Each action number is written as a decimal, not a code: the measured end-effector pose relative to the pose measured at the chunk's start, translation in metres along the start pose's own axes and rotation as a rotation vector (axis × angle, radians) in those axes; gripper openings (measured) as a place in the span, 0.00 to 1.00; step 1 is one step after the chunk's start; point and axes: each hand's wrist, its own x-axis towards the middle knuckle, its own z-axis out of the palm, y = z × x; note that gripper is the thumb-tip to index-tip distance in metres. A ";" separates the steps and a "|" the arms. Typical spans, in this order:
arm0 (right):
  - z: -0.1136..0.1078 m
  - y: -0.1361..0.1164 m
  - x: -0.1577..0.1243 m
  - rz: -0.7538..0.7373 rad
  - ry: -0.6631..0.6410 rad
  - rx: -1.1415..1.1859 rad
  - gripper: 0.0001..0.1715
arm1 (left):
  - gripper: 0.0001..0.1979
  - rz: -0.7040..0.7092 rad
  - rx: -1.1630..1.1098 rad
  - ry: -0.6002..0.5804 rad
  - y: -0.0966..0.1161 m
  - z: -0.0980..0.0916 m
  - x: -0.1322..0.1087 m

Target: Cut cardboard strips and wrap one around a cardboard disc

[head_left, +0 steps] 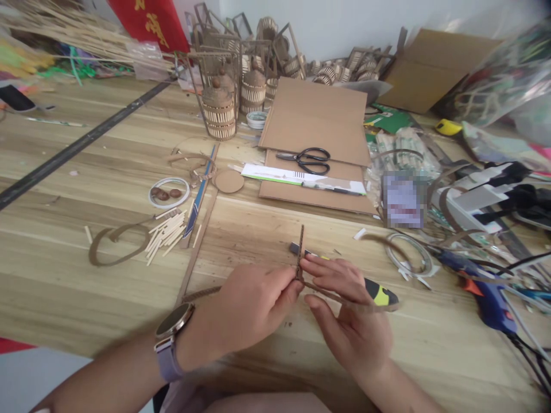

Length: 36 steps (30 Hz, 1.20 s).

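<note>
Cardboard strip (325, 291) partly behind left fingers (287, 295)

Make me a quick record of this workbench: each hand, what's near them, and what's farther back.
Left hand: thumb and forefinger pinch the brown strips where they meet; watch on the wrist
Right hand: fingertips at the upright strip, thumb held apart
Partly hidden by right hand: black-and-yellow tool
Left side: pale sticks; brown beads inside a white ring
Right side: blue glue gun
Farther back: black-handled scissors on cardboard sheets; slatted bucket-shaped pieces
</note>
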 end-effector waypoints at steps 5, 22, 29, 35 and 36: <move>0.003 -0.005 0.005 -0.100 -0.023 -0.137 0.13 | 0.13 -0.078 -0.065 0.030 0.002 0.001 -0.001; 0.006 -0.001 0.000 0.191 -0.018 0.217 0.08 | 0.17 -0.106 -0.222 0.072 -0.001 -0.001 -0.002; 0.002 -0.002 0.001 0.075 -0.009 0.128 0.12 | 0.14 -0.109 -0.197 0.019 -0.001 -0.004 0.000; 0.004 0.000 -0.003 0.071 -0.004 0.050 0.13 | 0.15 -0.074 -0.027 -0.007 0.000 -0.005 0.000; 0.004 -0.001 -0.003 0.079 -0.006 0.061 0.13 | 0.15 -0.058 0.004 -0.003 0.000 -0.005 0.000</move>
